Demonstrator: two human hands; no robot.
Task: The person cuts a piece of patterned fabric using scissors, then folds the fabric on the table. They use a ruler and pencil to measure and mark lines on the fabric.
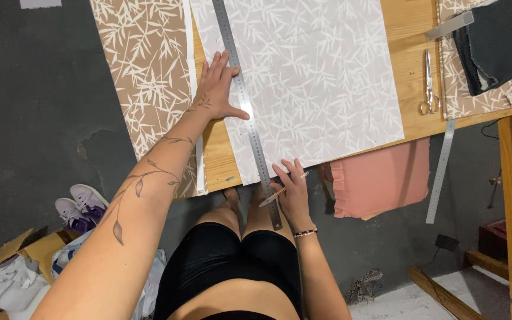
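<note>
Left hand (217, 89) spread flat, pinning ruler (247, 112) on white sheet (321, 83); right hand (291, 189) pinching pencil (282, 191) against ruler's edge for a straight line.

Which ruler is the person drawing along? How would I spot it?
Find the wooden table, then the white leafy sheet on it. The long metal ruler lies along its left edge, pinned by the left hand. The other ruler hangs untouched off the table's right side.

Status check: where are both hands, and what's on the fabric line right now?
Left hand flat, pinning the long metal ruler on the white leaf-print fabric. Right hand holds a marking pencil at the ruler's near end. Scissors lie apart.
</note>
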